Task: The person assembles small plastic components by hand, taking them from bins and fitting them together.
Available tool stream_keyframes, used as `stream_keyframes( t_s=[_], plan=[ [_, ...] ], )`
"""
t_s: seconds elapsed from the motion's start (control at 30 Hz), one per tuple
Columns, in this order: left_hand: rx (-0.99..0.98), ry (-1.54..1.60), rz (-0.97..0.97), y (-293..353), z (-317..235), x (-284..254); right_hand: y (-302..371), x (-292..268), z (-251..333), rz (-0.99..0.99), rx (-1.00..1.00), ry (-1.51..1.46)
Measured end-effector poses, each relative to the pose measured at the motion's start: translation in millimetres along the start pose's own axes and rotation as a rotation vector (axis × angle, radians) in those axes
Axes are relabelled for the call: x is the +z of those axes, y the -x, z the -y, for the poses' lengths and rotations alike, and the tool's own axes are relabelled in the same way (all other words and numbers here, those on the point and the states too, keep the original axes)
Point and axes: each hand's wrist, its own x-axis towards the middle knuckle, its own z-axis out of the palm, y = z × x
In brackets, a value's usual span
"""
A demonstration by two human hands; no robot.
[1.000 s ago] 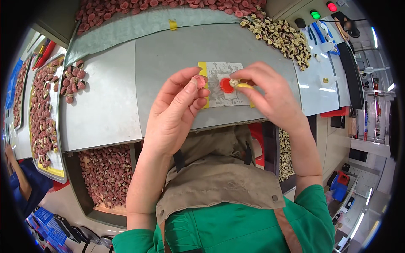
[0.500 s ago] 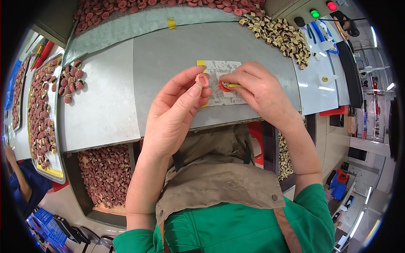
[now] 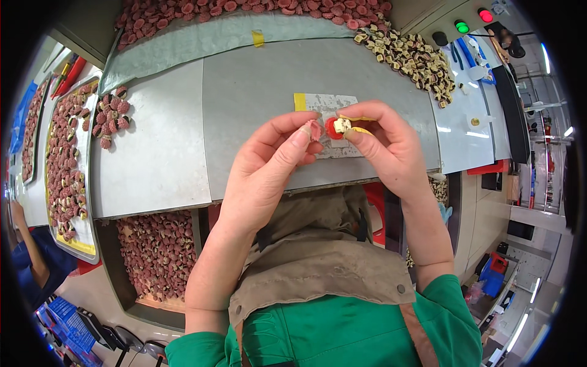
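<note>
My left hand (image 3: 264, 162) pinches a small pink, ridged, hollow shell piece (image 3: 313, 129) between thumb and fingers, its open side facing right. Just beside it, my right hand (image 3: 394, 156) grips a small cream-and-dark block (image 3: 343, 126) between thumb and forefinger, both wrapped with yellow tape. The two pieces are close but apart. A round red thing (image 3: 331, 128) shows behind the block, partly hidden by it; I cannot tell what it is. Beneath the hands lies a blotchy white sheet (image 3: 324, 100), with yellow tape at its upper left corner.
Pink shells (image 3: 244, 7) heap along the back on a pale green cloth (image 3: 183, 46). Cream-and-dark blocks (image 3: 416, 61) are piled at back right. Joined pieces (image 3: 110, 116) lie left, near a filled tray (image 3: 92, 226). Below the table edge sits a full drawer (image 3: 110, 254). A co-worker's arm (image 3: 33, 254) is far left.
My right hand has turned and come up from the round red thing, with the cream-and-dark block now showing in its fingers. The pink shell has tilted to face right. The whole view has shifted slightly.
</note>
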Motion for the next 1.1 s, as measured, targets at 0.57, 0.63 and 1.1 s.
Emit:
stream_keyframes(
  t_s=[0.57,0.63,1.1],
  plan=[
    [0.293,-0.277,-0.08,3,12,12,5,16,-3,-0.024,-0.228,0.193],
    [0.164,-0.148,-0.039,1,2,11,2,9,-1,0.012,-0.351,0.434],
    [0.223,-0.372,-0.047,0,19,26,-14,1,-7,0.065,-0.482,0.459]
  ],
)
